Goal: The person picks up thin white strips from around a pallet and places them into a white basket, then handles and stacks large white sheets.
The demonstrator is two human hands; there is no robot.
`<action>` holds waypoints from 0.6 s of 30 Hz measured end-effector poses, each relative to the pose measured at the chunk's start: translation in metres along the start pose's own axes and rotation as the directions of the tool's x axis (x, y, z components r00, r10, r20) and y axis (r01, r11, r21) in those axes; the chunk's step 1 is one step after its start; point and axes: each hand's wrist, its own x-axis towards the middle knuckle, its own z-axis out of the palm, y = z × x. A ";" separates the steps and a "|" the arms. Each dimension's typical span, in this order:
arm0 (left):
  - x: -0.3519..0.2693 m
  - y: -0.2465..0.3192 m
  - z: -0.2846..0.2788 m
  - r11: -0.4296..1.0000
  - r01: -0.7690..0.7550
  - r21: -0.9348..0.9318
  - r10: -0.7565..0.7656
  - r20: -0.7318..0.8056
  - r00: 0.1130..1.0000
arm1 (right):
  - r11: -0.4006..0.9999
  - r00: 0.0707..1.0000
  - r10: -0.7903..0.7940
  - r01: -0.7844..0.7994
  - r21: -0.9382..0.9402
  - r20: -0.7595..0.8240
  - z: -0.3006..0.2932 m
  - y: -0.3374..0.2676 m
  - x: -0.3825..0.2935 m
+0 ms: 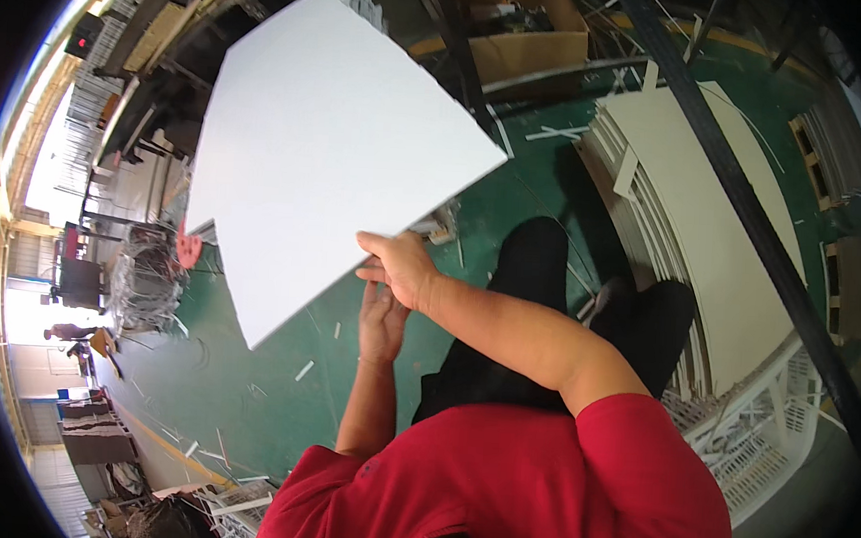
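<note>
A large white flat panel [320,146] lies in front of me on top of a stack whose layered edges show at its far corner. My right hand [401,267] grips the panel's near edge, thumb on the upper face and fingers at or below the edge. My left hand [384,321] is just beside it, palm turned up, its fingertips partly hidden by the panel edge and the right hand. Whether the left hand bears on the panel cannot be seen.
To the right, cream panels [725,211] are stacked beside a dark metal bar [741,197]. White plastic crates [757,439] with offcuts stand lower right. A cardboard box [529,55] is beyond. Strips litter the green floor [248,398]. A wrapped bundle [145,283] and a distant person [69,332] are left.
</note>
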 end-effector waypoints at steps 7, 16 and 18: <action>0.016 -0.004 0.038 0.933 -0.302 -0.194 0.307 -0.005 0.952 | 0.946 0.928 -0.024 0.140 -0.291 0.371 -0.043 -0.012 -0.033; 0.041 0.061 0.090 0.753 -0.646 0.123 0.632 -0.409 0.658 | 0.911 0.827 -0.327 0.149 -0.384 -0.456 -0.260 -0.062 -0.101; 0.045 0.082 0.073 0.758 -0.631 0.163 0.630 -0.431 0.646 | 0.918 0.729 -0.381 0.227 -0.324 -0.568 -0.310 -0.071 -0.136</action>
